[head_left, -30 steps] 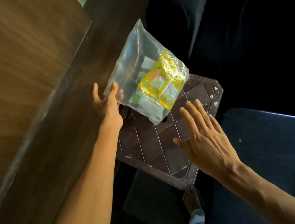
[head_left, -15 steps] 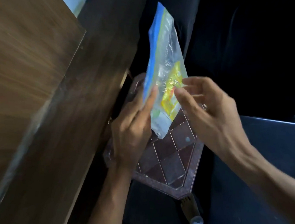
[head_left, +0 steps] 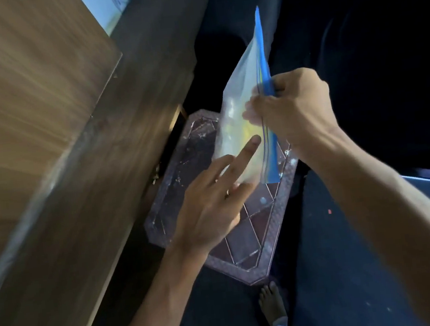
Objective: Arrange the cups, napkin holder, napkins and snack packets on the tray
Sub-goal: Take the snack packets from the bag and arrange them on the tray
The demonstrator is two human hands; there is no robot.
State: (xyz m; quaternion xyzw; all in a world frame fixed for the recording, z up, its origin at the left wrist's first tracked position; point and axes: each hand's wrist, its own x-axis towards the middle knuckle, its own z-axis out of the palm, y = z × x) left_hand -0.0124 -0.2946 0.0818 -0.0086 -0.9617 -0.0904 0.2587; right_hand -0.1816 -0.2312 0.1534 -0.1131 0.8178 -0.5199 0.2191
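Wooden tabletop (head_left: 28,109) fills far left, dark edge band running beside it. Brown octagonal tray (head_left: 247,242) with diamond pattern sits lower, just beside table edge. Left hand (head_left: 210,203) above tray, fingers spread open, index fingertip touching lower face of clear zip bag (head_left: 245,111). Bag held upright over tray, blue zip strip on right edge, yellow snack packets (head_left: 245,135) blurred inside. Right hand (head_left: 293,108) pinches bag at zip strip, fingers closed on it. Bare foot (head_left: 272,303) on dark floor below tray.
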